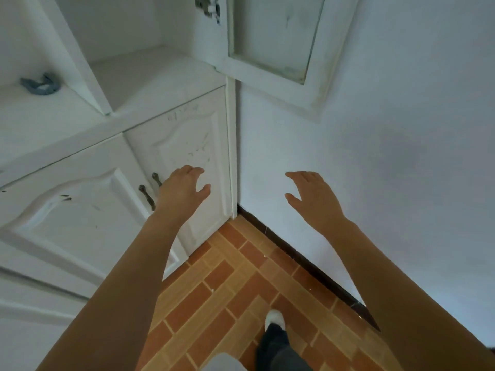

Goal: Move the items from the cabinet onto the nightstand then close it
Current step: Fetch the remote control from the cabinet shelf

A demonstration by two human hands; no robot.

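Head-worn view, steeply downward past both outstretched arms, close to cabinet (pixel 150 108) corner.

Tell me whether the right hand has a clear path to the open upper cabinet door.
Probably yes. The right hand is open and holds nothing, and only bare wall shows between it and the cabinet door above it.

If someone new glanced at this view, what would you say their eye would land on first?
Probably the two bare arms reaching in from below, with the left hand open in front of the lower cabinet doors and the right hand open before the white wall. Next, the upper cabinet door standing open at top right, and a small grey-blue item on the shelf at far left.
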